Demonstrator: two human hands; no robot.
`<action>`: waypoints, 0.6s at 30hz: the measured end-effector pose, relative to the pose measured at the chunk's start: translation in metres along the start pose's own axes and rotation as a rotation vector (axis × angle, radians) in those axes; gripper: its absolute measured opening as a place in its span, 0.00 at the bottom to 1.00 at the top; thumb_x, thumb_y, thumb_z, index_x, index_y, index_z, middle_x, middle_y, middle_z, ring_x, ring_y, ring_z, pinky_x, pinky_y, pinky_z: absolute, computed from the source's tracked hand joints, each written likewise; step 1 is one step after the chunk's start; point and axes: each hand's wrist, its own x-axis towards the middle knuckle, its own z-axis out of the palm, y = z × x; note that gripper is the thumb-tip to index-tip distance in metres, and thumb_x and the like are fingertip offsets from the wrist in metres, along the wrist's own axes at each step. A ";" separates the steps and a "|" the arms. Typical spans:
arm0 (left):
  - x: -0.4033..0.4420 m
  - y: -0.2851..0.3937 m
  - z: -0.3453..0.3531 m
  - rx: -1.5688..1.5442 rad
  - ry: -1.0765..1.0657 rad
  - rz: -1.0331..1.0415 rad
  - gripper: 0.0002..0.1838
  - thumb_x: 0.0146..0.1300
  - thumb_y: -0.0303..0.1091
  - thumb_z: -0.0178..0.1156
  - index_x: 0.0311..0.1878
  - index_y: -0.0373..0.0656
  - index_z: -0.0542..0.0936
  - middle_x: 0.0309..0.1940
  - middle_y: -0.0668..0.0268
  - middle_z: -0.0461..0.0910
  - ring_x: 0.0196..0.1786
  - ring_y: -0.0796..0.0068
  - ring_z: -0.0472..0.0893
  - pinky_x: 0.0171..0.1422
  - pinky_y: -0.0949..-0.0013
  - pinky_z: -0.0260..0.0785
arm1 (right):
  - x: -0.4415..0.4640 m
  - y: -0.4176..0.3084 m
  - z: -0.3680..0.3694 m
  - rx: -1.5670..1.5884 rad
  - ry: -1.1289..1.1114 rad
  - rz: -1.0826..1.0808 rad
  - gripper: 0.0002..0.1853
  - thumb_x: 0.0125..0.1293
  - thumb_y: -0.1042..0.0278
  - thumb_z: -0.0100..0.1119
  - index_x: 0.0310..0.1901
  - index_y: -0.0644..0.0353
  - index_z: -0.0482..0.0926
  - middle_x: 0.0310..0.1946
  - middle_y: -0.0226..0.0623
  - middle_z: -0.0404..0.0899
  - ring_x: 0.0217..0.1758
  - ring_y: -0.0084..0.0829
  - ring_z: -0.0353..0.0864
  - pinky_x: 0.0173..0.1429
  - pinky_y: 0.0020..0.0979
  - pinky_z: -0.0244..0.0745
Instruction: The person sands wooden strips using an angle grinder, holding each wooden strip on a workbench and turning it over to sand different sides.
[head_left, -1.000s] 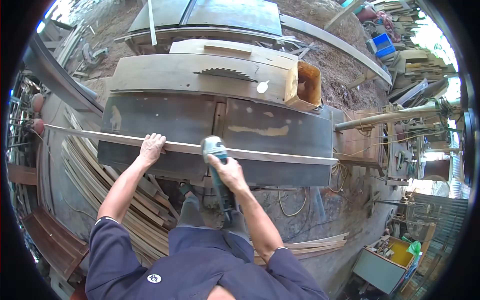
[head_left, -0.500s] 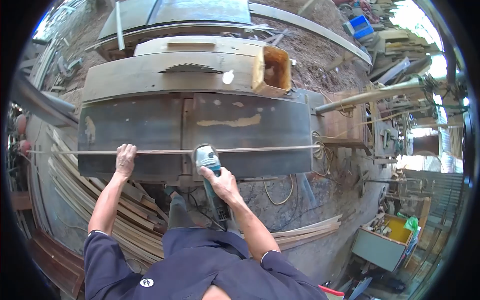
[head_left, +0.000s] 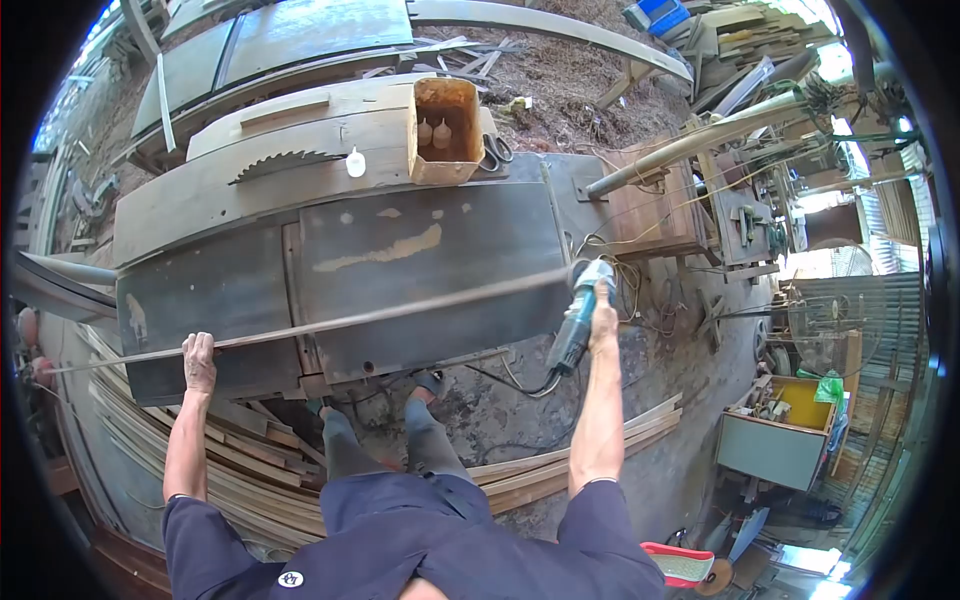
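Observation:
My left hand (head_left: 199, 362) is closed around a long thin wooden strip (head_left: 400, 315) near its left part. The strip lies slantwise over a dark metal tabletop (head_left: 480, 230) and sticks out past its left edge. My right hand (head_left: 603, 318) grips a teal angle grinder (head_left: 570, 338), its head at the strip's right end by the table's right edge. Whether the disc touches the wood I cannot tell. A cord trails from the grinder's rear.
Behind the tabletop, a toothed saw blade (head_left: 285, 164), a white bottle (head_left: 355, 162), an open box (head_left: 446, 174) with small bottles inside and scissors (head_left: 496, 152) rest on boards. Long wood strips (head_left: 170, 455) lie on the floor at left. A grey box (head_left: 765, 450) stands at right.
My right hand has carried the grinder rightward along the strip, from its middle to its right end. My left hand still holds the strip. The camera view has turned and shifted.

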 end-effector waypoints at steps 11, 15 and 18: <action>0.009 0.005 -0.020 -0.088 0.005 0.030 0.11 0.55 0.25 0.58 0.42 0.44 0.77 0.41 0.62 0.77 0.48 0.57 0.77 0.53 0.56 0.69 | -0.142 0.050 0.096 -0.028 -0.208 -0.121 0.34 0.70 0.34 0.62 0.53 0.64 0.81 0.32 0.37 0.83 0.29 0.31 0.84 0.35 0.32 0.82; -0.001 -0.003 -0.017 -0.098 0.007 0.108 0.18 0.55 0.25 0.59 0.51 0.42 0.80 0.47 0.59 0.79 0.52 0.55 0.78 0.57 0.55 0.70 | -0.213 0.097 0.177 -0.122 -0.359 -0.007 0.32 0.69 0.38 0.66 0.54 0.65 0.80 0.34 0.36 0.83 0.31 0.29 0.84 0.37 0.32 0.81; -0.015 0.001 -0.005 -0.039 0.086 0.106 0.19 0.56 0.25 0.57 0.53 0.37 0.79 0.52 0.55 0.79 0.57 0.53 0.78 0.62 0.53 0.70 | -0.265 0.108 0.250 -0.416 -0.527 0.026 0.33 0.67 0.39 0.68 0.54 0.66 0.81 0.38 0.40 0.85 0.36 0.29 0.85 0.42 0.33 0.81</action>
